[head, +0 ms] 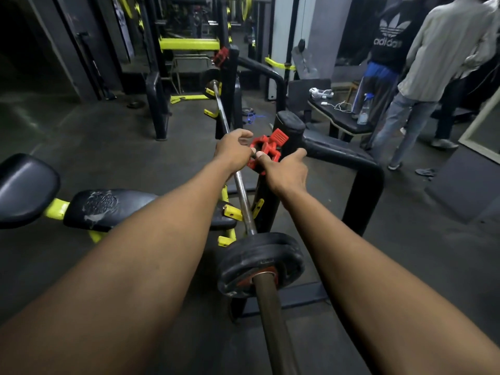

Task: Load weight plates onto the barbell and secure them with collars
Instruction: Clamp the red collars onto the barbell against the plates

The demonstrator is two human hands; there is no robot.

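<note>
The barbell (244,203) runs from bottom centre away from me, resting on the yellow hooks of a black rack. A black weight plate (261,262) sits on its near sleeve, no collar outside it. Both my arms reach forward over the bar. My left hand (234,151) and my right hand (286,171) grip a red collar (263,150) between them, held above the bar beside the rack's near upright (290,125). Its red lever sticks up. A second red collar (221,56) sits at the top of the far upright. Another dark plate (209,77) shows at the bar's far end.
A black padded bench (108,208) with yellow frame lies at left. Two people (422,63) stand at right beside a bench carrying a spray bottle (364,109) and cables. Black and yellow racks fill the back. A curved black rack rail (365,169) bends at right.
</note>
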